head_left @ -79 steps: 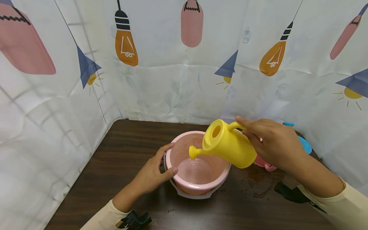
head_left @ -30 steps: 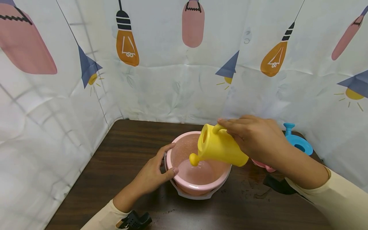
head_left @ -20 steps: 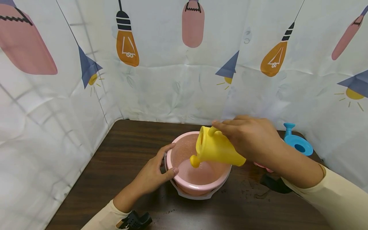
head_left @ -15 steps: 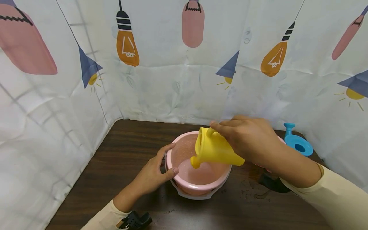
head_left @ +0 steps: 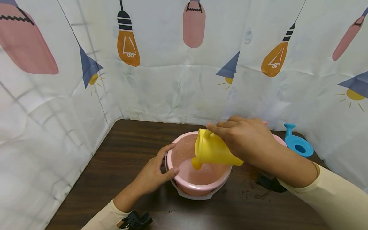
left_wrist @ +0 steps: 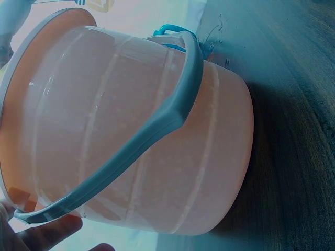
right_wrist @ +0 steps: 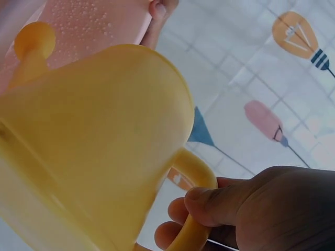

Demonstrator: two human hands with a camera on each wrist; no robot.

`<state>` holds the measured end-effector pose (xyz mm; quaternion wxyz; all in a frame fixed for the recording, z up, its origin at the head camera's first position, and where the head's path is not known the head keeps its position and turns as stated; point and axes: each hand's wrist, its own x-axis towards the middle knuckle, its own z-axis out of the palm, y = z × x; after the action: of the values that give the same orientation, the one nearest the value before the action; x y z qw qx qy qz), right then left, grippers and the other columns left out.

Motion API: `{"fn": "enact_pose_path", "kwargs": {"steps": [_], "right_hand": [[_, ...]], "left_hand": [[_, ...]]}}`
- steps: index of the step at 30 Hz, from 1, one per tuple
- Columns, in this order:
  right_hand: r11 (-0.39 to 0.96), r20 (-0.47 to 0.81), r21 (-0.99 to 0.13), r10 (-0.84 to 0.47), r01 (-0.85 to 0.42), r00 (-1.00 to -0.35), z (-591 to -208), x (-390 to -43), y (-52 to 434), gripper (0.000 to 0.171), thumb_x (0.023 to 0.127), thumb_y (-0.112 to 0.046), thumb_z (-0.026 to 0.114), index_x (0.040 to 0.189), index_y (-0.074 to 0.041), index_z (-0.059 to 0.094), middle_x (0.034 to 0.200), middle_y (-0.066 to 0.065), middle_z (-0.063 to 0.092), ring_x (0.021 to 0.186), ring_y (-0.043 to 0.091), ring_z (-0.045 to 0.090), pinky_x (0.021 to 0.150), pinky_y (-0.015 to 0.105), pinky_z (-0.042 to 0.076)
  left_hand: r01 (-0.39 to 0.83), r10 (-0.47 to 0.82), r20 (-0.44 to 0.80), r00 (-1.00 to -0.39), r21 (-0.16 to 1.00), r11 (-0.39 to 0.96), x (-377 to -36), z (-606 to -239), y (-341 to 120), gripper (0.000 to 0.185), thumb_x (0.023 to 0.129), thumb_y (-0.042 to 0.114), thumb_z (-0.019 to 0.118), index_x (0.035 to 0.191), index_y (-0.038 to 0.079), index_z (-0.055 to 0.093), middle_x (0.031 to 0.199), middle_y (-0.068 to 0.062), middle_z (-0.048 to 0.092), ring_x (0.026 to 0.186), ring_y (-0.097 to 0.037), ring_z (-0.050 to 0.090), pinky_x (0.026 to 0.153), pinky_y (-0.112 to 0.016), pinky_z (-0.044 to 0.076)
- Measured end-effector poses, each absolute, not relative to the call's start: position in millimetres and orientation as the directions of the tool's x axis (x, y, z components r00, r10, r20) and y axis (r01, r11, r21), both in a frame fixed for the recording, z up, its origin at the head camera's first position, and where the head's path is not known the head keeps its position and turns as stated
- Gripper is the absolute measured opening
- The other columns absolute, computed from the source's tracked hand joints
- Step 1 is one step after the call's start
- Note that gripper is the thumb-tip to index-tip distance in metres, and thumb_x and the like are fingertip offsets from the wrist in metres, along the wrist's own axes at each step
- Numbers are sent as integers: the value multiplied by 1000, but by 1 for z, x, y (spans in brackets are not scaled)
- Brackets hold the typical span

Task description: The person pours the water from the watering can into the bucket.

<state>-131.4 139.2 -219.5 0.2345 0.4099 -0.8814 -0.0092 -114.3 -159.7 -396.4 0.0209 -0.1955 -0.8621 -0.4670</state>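
Observation:
A pink bucket with a pale handle stands on the dark wooden table. My left hand grips its left rim, thumb over the edge. My right hand holds a yellow watering can by its handle and tips it steeply, spout down inside the bucket. The bucket's inner wall is beaded with drops and there is water at its bottom. In the right wrist view the can fills the frame, with my fingers curled round the handle.
A blue funnel-shaped toy lies at the back right of the table. A pink object sits behind my right arm, mostly hidden. Wet marks show on the table right of the bucket. A patterned curtain encloses the table.
My right hand has moved the yellow can leftward over the bucket and tilted it further, lowering the spout inside. My left hand has stayed on the rim.

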Motion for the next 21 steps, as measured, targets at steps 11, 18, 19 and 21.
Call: {"fn": "enact_pose_path", "kwargs": {"steps": [11,18,19,21], "right_hand": [[653,396,229,-740,-722,-544,-219,-131,139,42,93,-1,68,130,-21,73,113,-4,75,94,22,71,50,40,52],[652,399,248,-742,-716,-538,-221,-131,138,42,92,-2,71,130,-21,74,112,-3,76,94,23,71,54,43,54],[652,399,252,-743,-715,-537,-221,-131,138,42,92,-2,71,130,-21,74,112,-3,76,93,23,71,55,43,55],[650,399,254,-745,-716,-535,-221,-132,138,41,93,-2,70,129,-21,74,111,-3,76,93,23,71,55,43,55]], "left_hand": [[347,316,211,-925,807,477,-114,-396,-159,73,92,44,70,155,35,34,148,-12,50,117,-26,63,94,-48,51],[351,308,217,-926,793,497,-114,-395,-158,73,91,45,70,155,35,35,148,-12,51,117,-25,64,95,-51,50],[353,308,218,-926,792,498,-114,-395,-158,73,91,44,70,155,35,35,148,-12,51,117,-25,64,95,-50,50],[354,308,219,-926,791,499,-113,-395,-158,73,91,44,70,155,34,35,147,-11,52,117,-24,64,95,-49,51]]}}
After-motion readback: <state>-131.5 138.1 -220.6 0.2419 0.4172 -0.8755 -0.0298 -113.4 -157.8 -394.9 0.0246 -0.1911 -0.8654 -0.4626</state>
